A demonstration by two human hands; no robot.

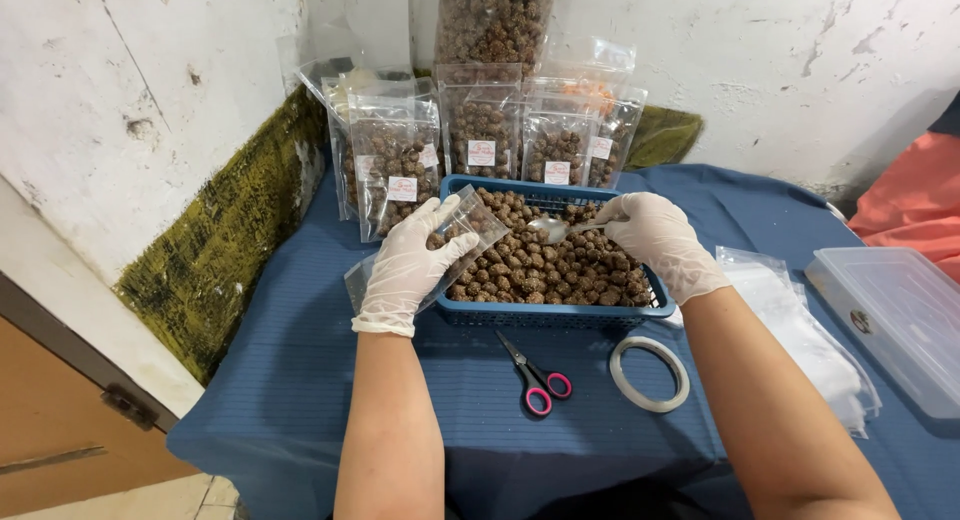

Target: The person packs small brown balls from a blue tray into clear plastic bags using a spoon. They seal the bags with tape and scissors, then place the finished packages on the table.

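A blue plastic basket (540, 313) full of small brown sesame-coated balls (560, 270) sits on a blue cloth. My left hand (408, 265), in a white glove, holds a clear plastic pouch (470, 223) tilted over the basket's left corner, with a few balls inside. My right hand (658, 240), also gloved, grips a metal spoon (552, 226) whose bowl hovers over the balls, pointing toward the pouch's mouth.
Several filled, labelled pouches (400, 170) lean against the wall behind the basket. Pink-handled scissors (535, 375) and a tape roll (650, 373) lie in front of it. A stack of empty pouches (800, 320) and a clear lidded box (890, 320) lie at right.
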